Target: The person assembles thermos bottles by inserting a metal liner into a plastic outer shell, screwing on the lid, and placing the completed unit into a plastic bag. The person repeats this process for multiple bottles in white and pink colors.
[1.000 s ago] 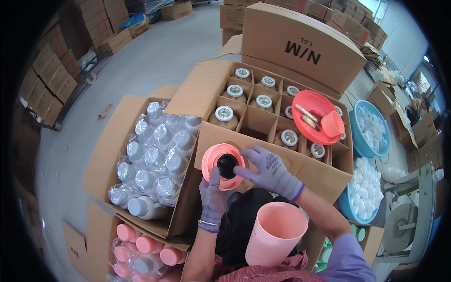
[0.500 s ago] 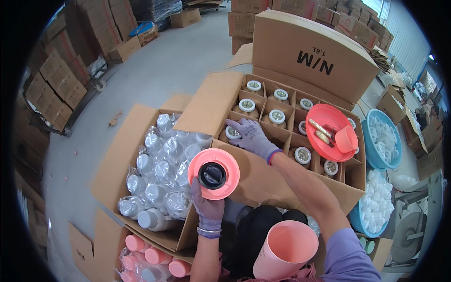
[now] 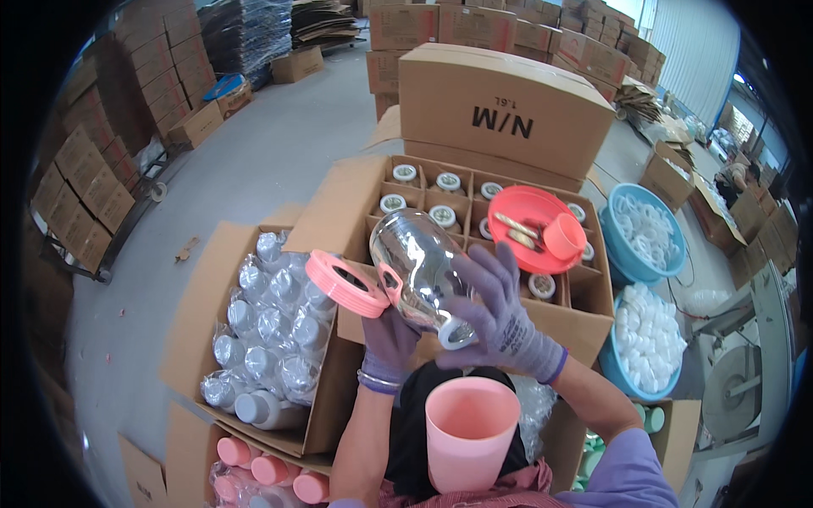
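My left hand [image 3: 391,340] grips a pink ring-shaped collar [image 3: 349,284] with a dark centre, held tilted. Right against the collar is a shiny silvered glass flask liner [image 3: 417,262], slanting in the air with its white-ringed end [image 3: 456,333] toward my lower right. My right hand [image 3: 508,317] curls around that end, fingers partly spread over the glass. Both hands wear grey-purple gloves. Below them, a pink tapered container [image 3: 472,427] stands upright at my lap, its wide mouth facing up.
A divided carton [image 3: 563,309] ahead holds more liners, with a red plate [image 3: 514,207] and small pink cup [image 3: 564,236] on top. Plastic-wrapped grey-capped bottles [image 3: 284,326] fill a carton at left; pink-capped ones [image 3: 269,468] sit below. Blue tubs [image 3: 677,269] of white parts stand right.
My right hand has lifted a silvered liner from the divided carton and brought it to my left hand. The pink collar has tipped sideways. The view has shifted.
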Demonstrator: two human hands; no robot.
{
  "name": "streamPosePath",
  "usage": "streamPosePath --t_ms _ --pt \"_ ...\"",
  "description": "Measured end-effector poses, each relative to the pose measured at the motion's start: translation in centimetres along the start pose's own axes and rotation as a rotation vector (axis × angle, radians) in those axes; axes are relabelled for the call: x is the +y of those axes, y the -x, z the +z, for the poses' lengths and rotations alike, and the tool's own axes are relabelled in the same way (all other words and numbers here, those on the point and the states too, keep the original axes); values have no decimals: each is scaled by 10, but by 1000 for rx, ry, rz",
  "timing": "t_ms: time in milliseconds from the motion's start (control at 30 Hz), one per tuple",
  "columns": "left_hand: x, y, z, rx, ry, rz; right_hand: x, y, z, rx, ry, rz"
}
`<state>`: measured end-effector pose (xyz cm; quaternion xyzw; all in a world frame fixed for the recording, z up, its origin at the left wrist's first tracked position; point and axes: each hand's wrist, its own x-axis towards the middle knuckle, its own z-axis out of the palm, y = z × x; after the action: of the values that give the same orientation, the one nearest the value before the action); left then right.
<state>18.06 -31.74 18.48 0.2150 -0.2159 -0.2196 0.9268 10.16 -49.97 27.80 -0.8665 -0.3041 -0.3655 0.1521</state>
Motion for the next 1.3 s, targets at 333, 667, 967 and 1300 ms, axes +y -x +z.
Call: streamPosePath --t_ms 333,667,967,1300 --pt "-33 101 13 -156 -1289 52 -33 92 -22 54 -774 871" --pt "-18 134 21 524 -303 -136 -42 102 -19 -736 -999 846" --pt "4 111 55 -19 -702 -304 -63 140 -6 168 -954 1216" --pt "-12 103 53 -471 -1208 -105 -78 148 -7 36 -1010 1011"
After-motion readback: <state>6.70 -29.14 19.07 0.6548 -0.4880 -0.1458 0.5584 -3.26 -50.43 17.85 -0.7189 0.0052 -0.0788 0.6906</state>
